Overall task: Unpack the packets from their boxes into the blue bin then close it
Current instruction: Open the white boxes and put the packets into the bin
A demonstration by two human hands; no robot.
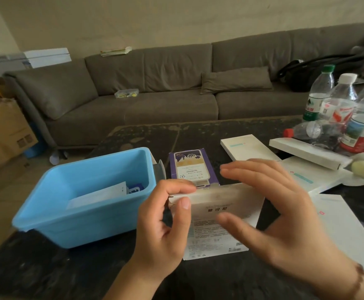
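White cardboard, printed with small dark text, makes up the flat box (218, 215) held over the dark table (46, 267), just right of the open blue bin (83, 198). Left hand (166, 224) pinches its top-left corner; right hand (270, 213) hovers beside it, fingers spread, gripping nothing.

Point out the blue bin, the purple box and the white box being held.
blue bin (85, 226): head view, on its front wall.
purple box (190, 167): head view, on its printed top face.
white box (215, 213): head view, on its printed face between the hands.
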